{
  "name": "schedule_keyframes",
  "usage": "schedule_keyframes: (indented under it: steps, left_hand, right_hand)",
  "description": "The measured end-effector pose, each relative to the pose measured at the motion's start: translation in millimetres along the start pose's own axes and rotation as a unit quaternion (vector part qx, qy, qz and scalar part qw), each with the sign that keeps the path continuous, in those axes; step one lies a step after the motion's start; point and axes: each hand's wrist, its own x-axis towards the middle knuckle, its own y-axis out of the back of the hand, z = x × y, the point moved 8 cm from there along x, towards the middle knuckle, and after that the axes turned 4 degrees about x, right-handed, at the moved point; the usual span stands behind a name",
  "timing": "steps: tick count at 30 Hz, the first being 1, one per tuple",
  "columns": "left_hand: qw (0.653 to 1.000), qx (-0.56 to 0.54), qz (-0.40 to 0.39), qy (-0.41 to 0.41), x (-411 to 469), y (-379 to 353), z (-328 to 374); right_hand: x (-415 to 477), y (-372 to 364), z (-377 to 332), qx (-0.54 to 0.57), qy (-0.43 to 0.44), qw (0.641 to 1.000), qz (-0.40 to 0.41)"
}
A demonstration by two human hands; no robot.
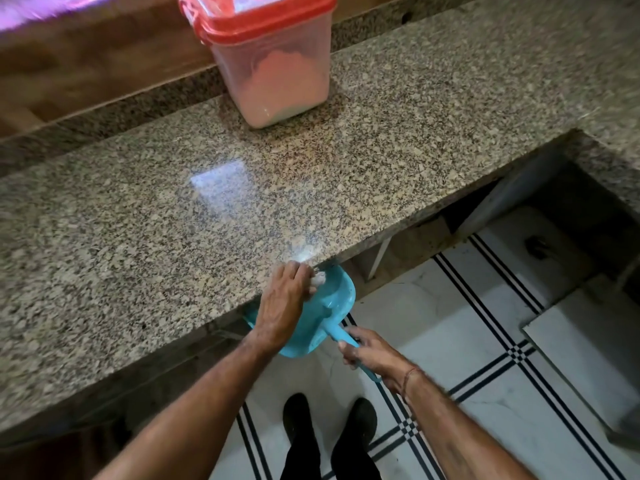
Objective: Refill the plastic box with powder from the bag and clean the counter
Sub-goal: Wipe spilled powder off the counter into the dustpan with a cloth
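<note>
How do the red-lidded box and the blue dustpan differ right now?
The plastic box stands alone at the back of the counter; the dustpan is held below the counter's front edge by the right hand. The box is clear, closed with a red lid and holds much powder; the dustpan is open, catching what the left hand sweeps. Both are plastic.
</note>
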Motion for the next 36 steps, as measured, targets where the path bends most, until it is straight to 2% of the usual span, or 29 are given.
schedule_keyframes:
  steps: [2,4,6,8,11,15,18,20,23,26,29,33,34,36]
  left_hand:
    - [0.996,-0.085,0.024,0.024,11,18,-5]
    - [0.978,-0.161,0.068,0.113,20,30,-34]
    - [0.959,-0.179,0.080,0.207,24,25,-67]
    - [0.954,-0.155,0.063,0.247,28,13,-79]
    - [0.955,-0.193,0.056,0.218,47,3,-52]
    - [0.992,-0.113,0.011,0.049,68,-3,-25]
    - [0.997,-0.071,-0.019,-0.034,59,-4,-25]
    - [0.996,-0.075,-0.035,-0.012,55,-1,-28]
    - [0.987,-0.121,-0.068,0.079,52,4,-41]
    - [0.987,-0.111,-0.054,0.107,40,11,-43]
    - [0.997,-0.019,-0.008,0.068,20,10,-27]
    - [0.990,0.125,-0.038,-0.056,-16,-16,3]
    - [0.990,0.123,-0.033,-0.065,-23,-17,5]
    - [0.998,0.054,-0.007,-0.027,-21,-6,-1]
  right_hand:
    - [0,1,1,0.004,0.000,1.000,-0.002]
    - [1,1,2,-0.001,0.007,1.000,-0.006]
    - [1,1,3,-0.006,0.016,1.000,-0.011]
    - [2,2,4,-0.007,0.019,1.000,-0.014]
    - [2,3,7,-0.004,0.013,1.000,-0.014]
    - [0,6,17,-0.007,-0.003,1.000,-0.010]
    - [-3,8,22,-0.011,-0.011,1.000,-0.006]
    - [-6,6,19,-0.019,-0.015,1.000,-0.007]
    - [-8,1,9,-0.034,-0.005,0.999,-0.015]
    - [-7,0,0,-0.033,0.008,0.999,-0.002]
    - [-7,-2,-3,-0.022,0.015,1.000,0.006]
    - [-8,-4,3,-0.021,0.011,1.000,0.004]
    - [-8,-5,4,-0.022,0.010,1.000,0.002]
    - [-8,-4,3,-0.023,0.013,1.000,0.003]
